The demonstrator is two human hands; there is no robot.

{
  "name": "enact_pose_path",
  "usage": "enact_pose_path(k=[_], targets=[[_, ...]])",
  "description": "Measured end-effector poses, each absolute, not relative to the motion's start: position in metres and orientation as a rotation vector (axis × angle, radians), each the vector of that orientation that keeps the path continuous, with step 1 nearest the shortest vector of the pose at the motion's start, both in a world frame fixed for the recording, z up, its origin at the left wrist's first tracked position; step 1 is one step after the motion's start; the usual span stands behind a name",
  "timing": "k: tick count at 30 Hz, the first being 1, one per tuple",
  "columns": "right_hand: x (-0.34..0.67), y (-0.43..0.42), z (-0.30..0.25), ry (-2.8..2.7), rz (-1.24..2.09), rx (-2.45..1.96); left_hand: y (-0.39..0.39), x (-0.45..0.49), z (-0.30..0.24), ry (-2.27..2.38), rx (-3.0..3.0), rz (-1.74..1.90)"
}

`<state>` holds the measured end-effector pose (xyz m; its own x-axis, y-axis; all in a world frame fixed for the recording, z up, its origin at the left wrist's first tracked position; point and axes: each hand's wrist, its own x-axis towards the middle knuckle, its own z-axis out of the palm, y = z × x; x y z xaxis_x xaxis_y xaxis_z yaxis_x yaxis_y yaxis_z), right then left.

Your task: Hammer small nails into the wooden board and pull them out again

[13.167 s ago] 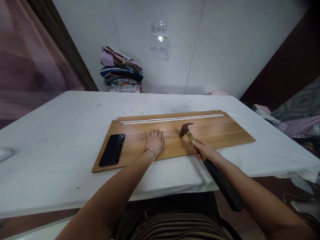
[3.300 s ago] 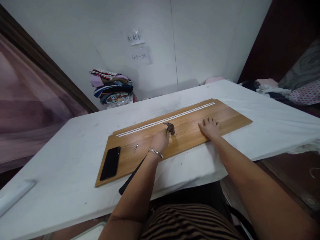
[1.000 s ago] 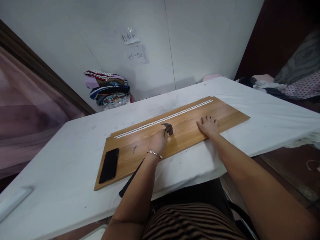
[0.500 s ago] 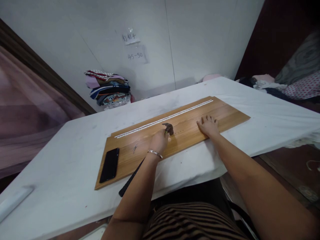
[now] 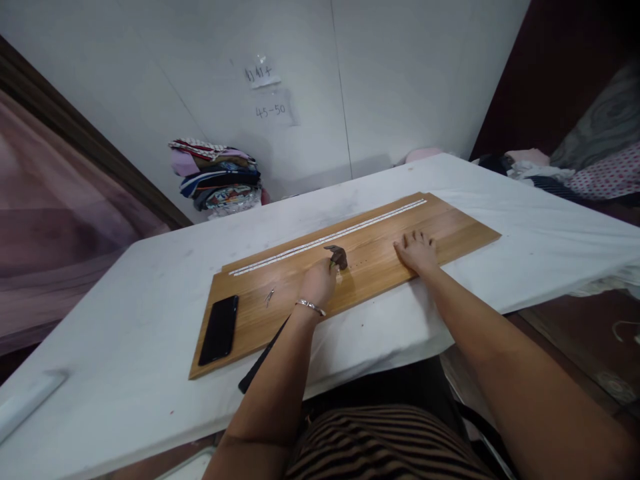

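My left hand [image 5: 319, 281], with a silver bracelet at the wrist, is closed round a claw hammer [image 5: 339, 257] close to its head. The hammer's black handle end [image 5: 263, 360] shows past my left forearm, near the board's front edge. Beneath the head is a wooden board [image 5: 385, 250]. A short row of small dark dots [image 5: 357, 263] runs rightward from the hammer head; whether they are nails or holes I cannot tell. My right hand [image 5: 417, 252] rests flat on the board further right, fingers spread. A few small nails [image 5: 270, 295] lie left of my left hand.
A black phone [image 5: 219, 330] lies on the board's left end. Two long white strips [image 5: 330, 238] run along its back. White cloth covers the table [image 5: 135, 320]. Folded clothes [image 5: 220, 175] are stacked by the wall, and a white object [image 5: 33, 400] lies at the left.
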<state>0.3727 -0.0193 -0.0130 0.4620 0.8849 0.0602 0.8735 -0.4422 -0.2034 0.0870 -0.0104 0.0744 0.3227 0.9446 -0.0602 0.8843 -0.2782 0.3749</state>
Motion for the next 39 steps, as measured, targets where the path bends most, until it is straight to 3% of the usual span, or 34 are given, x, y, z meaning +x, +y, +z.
enact_pose_path(k=[39], targets=[[0.3727,-0.0194,-0.0116,-1.516,0.105,-2.514,-0.0106,0.0887,0.0746,1.63,2.226,0.254]])
